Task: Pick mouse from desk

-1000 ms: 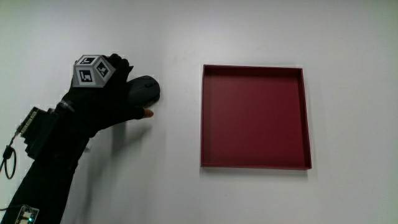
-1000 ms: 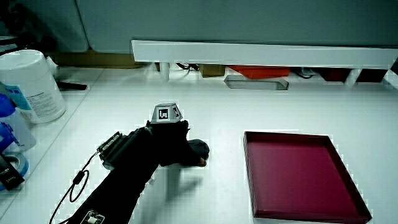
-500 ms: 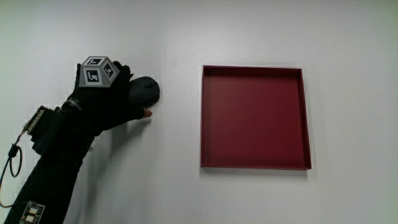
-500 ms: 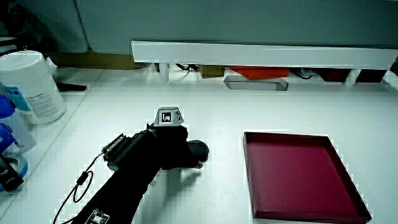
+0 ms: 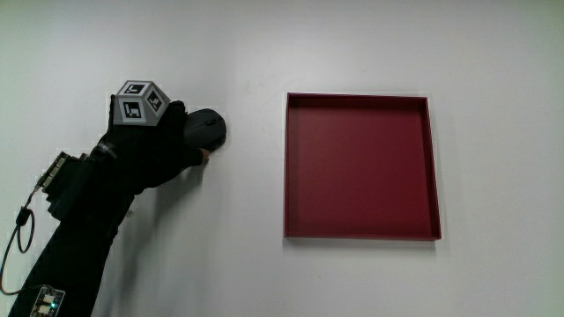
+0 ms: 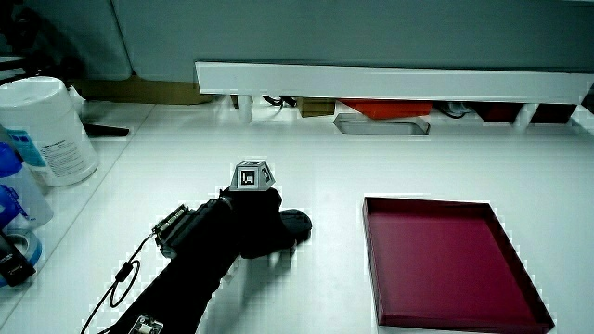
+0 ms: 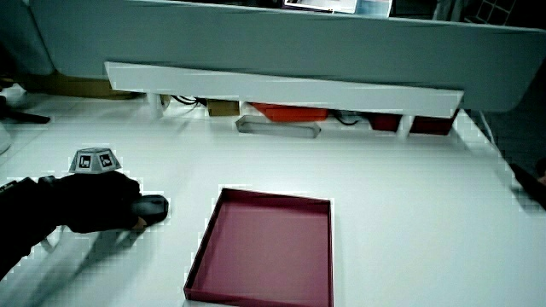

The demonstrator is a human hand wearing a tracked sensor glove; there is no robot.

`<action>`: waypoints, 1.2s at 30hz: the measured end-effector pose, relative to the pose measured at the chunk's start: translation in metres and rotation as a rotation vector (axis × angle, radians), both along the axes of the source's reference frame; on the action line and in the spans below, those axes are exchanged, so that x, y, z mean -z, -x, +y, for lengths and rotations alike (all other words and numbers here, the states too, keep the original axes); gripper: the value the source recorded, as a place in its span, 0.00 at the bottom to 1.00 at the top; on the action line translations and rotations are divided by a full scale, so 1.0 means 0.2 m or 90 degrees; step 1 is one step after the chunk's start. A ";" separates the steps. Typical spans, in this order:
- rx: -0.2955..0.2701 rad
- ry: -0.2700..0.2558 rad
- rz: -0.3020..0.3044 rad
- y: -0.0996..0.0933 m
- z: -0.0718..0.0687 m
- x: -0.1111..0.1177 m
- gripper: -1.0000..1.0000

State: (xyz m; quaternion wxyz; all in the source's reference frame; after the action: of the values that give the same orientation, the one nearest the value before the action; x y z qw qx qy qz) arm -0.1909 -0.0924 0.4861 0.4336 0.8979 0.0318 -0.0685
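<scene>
The mouse (image 5: 204, 129), on the surface (image 5: 247, 264) beside the tray (image 5: 359, 229), is now gripped by the hand (image 5: 152, 145), whose thumb has been drawn in against it, so lifting is judged possible.

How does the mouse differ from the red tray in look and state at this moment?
The mouse is dark grey and rounded; the tray is red, square and flat with low walls. The mouse is far smaller than the tray. The hand covers and grasps the mouse, while nothing touches the tray, which holds nothing. Both sit on the white table, side by side and apart.
</scene>
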 end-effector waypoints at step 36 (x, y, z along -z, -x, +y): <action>-0.038 -0.109 0.010 -0.02 0.01 0.06 1.00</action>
State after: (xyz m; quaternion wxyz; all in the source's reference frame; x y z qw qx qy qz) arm -0.1860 -0.0903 0.4732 0.3569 0.9298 0.0675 -0.0596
